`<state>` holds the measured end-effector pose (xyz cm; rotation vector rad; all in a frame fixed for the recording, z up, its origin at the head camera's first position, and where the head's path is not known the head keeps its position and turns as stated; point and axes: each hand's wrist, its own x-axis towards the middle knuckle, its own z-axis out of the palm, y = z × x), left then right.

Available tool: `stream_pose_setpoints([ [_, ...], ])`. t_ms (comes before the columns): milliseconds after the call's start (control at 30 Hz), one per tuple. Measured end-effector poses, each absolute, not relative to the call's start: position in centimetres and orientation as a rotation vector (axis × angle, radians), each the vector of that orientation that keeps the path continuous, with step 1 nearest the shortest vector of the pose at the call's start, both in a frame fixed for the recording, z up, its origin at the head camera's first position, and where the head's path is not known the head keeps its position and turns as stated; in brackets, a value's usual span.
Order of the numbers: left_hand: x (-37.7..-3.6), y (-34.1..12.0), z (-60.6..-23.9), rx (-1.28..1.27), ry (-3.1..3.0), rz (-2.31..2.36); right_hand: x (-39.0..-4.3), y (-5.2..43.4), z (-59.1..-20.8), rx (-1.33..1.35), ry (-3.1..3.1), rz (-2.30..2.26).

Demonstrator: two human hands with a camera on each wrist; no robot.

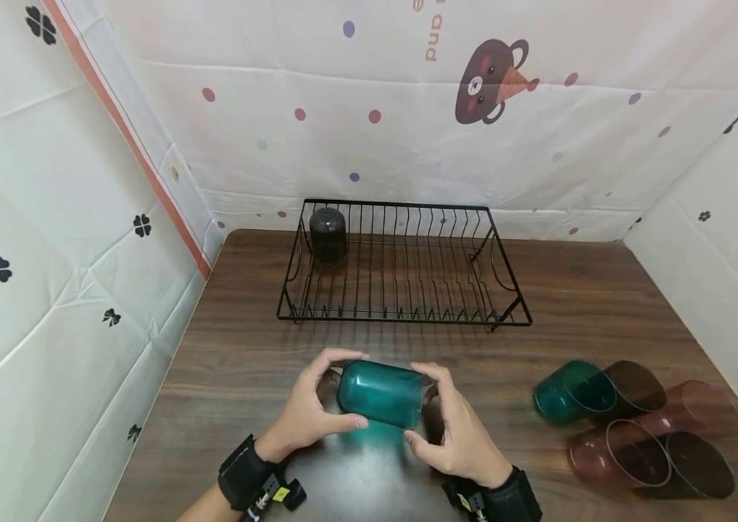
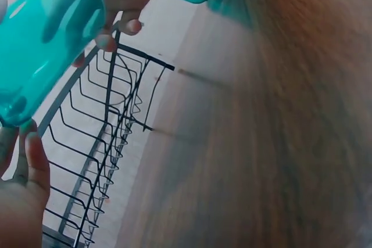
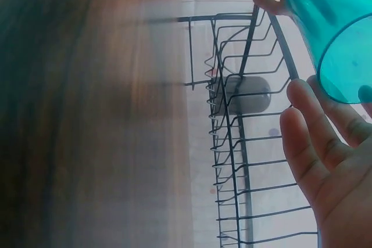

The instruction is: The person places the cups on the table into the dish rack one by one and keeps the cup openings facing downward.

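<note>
You've got a translucent teal plastic cup [image 1: 380,392] lying sideways between your hands, just above the dark wood-grain table [image 1: 604,290]. Your left hand [image 1: 307,413] grips its closed base end, fingers curled over the top, thumb under. Your right hand [image 1: 457,428] grasps the open rim end the same way. The cup is smooth, glossy, cylindrical. Beyond your fingertips stands a black wire dish rack [image 1: 401,264], holding a dark smoky cup [image 1: 328,233] upside down.
</note>
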<state>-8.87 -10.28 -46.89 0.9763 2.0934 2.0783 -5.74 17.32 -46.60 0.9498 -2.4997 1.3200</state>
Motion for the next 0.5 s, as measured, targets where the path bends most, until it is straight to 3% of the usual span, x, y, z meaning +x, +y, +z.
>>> stream_pose_setpoints([
  [500,-8.92,-10.81,-46.73,1.087,2.025,2.182,-5.51,17.01,-46.25,0.911,-2.55,1.39],
])
